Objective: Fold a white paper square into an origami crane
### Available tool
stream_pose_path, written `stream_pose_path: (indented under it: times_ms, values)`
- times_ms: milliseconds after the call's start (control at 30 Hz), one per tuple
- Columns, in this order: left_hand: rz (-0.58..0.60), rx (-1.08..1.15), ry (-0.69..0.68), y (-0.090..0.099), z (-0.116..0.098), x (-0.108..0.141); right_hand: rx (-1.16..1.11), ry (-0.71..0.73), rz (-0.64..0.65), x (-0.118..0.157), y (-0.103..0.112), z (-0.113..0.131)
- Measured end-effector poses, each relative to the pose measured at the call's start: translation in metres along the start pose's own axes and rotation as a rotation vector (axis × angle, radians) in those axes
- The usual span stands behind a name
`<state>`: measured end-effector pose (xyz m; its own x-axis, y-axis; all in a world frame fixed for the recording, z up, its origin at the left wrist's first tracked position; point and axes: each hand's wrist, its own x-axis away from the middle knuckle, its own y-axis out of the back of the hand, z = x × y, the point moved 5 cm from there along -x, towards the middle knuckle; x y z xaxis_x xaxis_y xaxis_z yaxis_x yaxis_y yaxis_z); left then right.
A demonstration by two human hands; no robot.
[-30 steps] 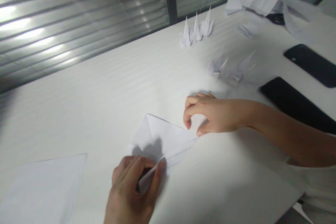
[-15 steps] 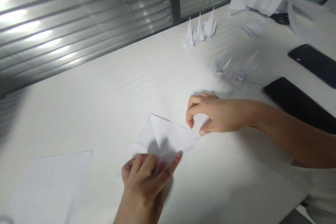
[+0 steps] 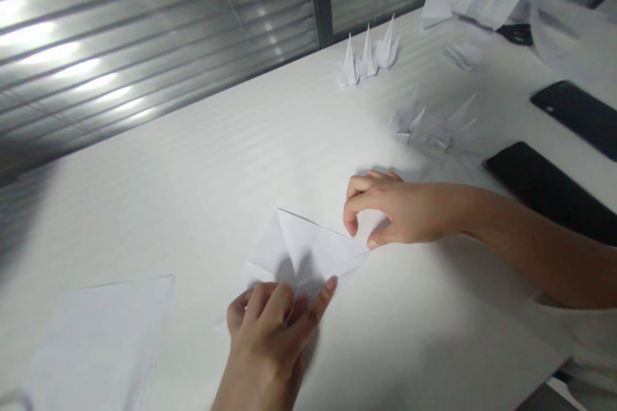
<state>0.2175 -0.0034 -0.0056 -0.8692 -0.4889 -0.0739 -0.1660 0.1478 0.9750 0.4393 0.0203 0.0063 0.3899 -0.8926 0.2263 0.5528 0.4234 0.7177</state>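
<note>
Across a smooth white counter: flat white paper sheet at left. Mid-counter, creased, folded white paper piece. Left hand over its near edge, fingers bent, thumb outstretched; grip hidden, cannot tell. Right hand arched, thumb and forefinger parted, at paper's right tip. Beyond, three small, pointed white paper figures.
</note>
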Motion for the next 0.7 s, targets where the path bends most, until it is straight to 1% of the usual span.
stream_pose_path:
  times_ms: [67,133,167,200,267,333,367,400,433,500,700]
  values:
    - [0.001,-0.015,-0.001,-0.001,0.001,0.001,-0.021,0.016,-0.022,0.001,0.0,0.001]
    - [-0.016,-0.034,-0.016,-0.001,0.0,0.002,-0.041,0.045,-0.077,0.007,-0.001,0.007]
    - [-0.022,-0.04,-0.03,0.0,-0.001,0.002,-0.039,0.069,-0.122,0.012,-0.003,0.012]
    - [-0.027,-0.042,-0.045,0.0,-0.002,0.001,-0.014,0.128,-0.19,0.019,-0.005,0.02]
    - [-0.038,-0.042,-0.068,0.002,-0.004,0.001,0.172,0.194,-0.272,0.036,-0.019,0.035]
    - [-0.028,-0.044,-0.064,0.002,-0.004,0.001,0.374,0.232,-0.322,0.051,-0.038,0.047]
    - [-0.023,-0.045,-0.057,0.002,-0.004,0.001,0.428,0.23,-0.326,0.057,-0.048,0.05]
    - [-0.013,-0.043,-0.052,0.002,-0.004,0.001,0.445,0.19,-0.34,0.061,-0.055,0.049]
    - [-0.007,-0.039,-0.053,0.001,-0.005,0.001,0.457,0.156,-0.362,0.064,-0.061,0.049]
    - [-0.013,-0.028,-0.06,0.0,-0.005,0.002,0.49,0.147,-0.362,0.065,-0.069,0.048]
    - [-0.041,-0.039,-0.031,-0.002,-0.003,0.001,0.514,0.145,-0.39,0.062,-0.069,0.049]
